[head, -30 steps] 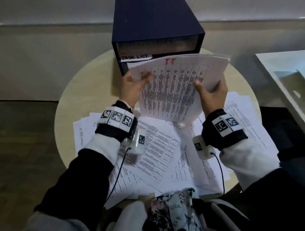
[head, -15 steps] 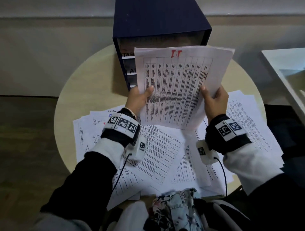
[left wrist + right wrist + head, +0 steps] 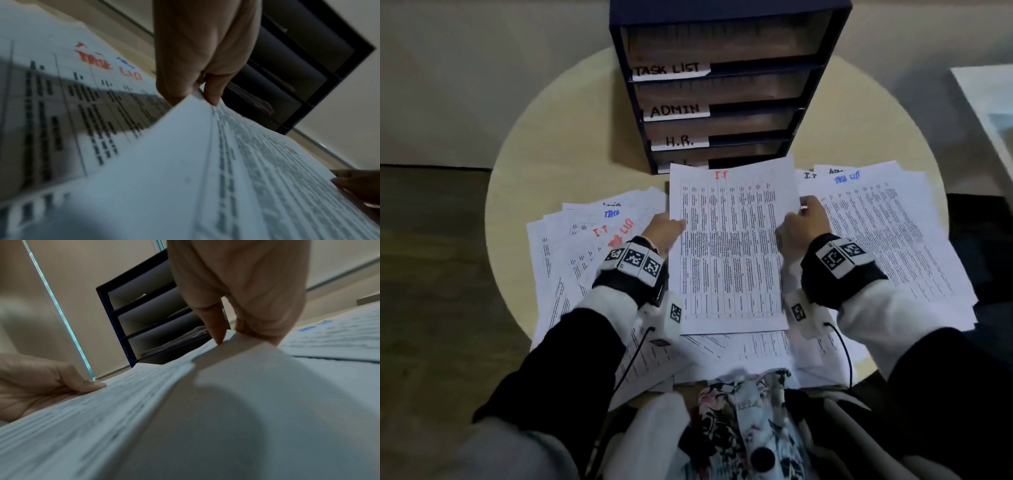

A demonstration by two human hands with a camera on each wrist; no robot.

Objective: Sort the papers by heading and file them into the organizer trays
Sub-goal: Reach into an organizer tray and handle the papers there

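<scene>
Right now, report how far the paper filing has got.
Done: some sheets already lie in the lower trays of the organizer, per the wrist views. In hand: the left hand and right hand pinch the I.T sheet before the bottom tray. Left: the loose papers spread over the table.

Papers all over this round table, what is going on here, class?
A person is sorting papers. Both hands, left hand and right hand, pinch the side edges of a sheet headed I.T, holding it in front of the dark blue organizer, whose trays are labelled TASK LIST, ADMIN and H.R. Its far edge points at the bottom tray. Other loose sheets lie spread over the table.
</scene>
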